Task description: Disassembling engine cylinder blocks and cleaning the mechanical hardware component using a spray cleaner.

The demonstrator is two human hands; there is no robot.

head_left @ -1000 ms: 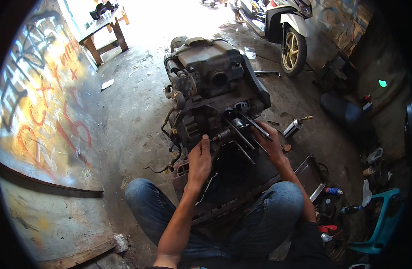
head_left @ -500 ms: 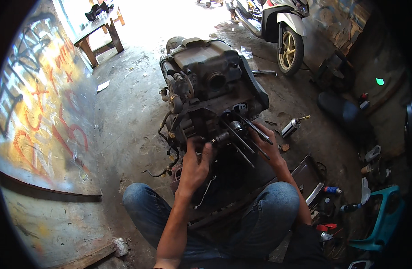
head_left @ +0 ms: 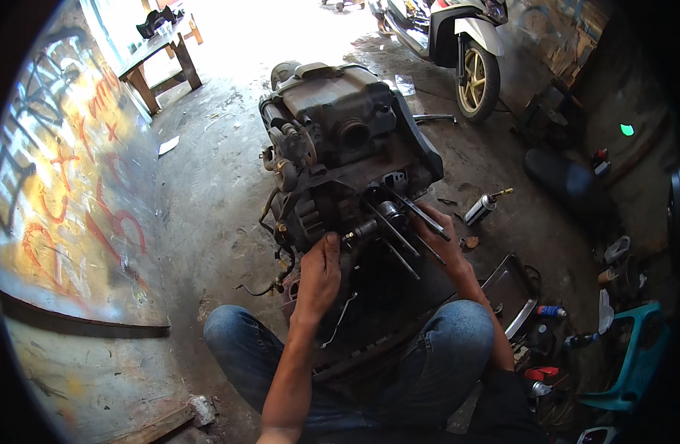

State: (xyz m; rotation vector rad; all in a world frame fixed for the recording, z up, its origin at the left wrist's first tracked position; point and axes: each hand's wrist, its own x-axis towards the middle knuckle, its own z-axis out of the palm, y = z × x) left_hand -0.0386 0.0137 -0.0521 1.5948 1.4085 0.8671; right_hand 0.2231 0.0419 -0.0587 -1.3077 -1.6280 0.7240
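A dirty scooter engine [head_left: 332, 111] lies on the floor ahead of my knees. Its piston [head_left: 389, 214] is exposed, with several long metal studs [head_left: 405, 240] sticking out around it toward me. My left hand [head_left: 321, 277] is closed at the near left edge of the engine, thumb up by the finned cover [head_left: 310, 218]; whatever its fingers grip is hidden. Just right of that thumb is a small cylindrical part [head_left: 366, 228] with a brass-coloured tip. My right hand [head_left: 442, 240] reaches in from the right behind the studs, beside the piston; its fingertips are hidden.
A spray can [head_left: 479, 210] stands to the right of the engine. A dark tray [head_left: 514, 285], several bottles and a teal plastic stool [head_left: 636, 362] lie by my right knee. A scooter [head_left: 473, 59] stands beyond, and a painted wall [head_left: 81, 177] rises at left.
My left hand has shifted slightly left, and its thumb has drawn in from the small cylindrical part toward the fingers. My right hand stays in place beside the piston.
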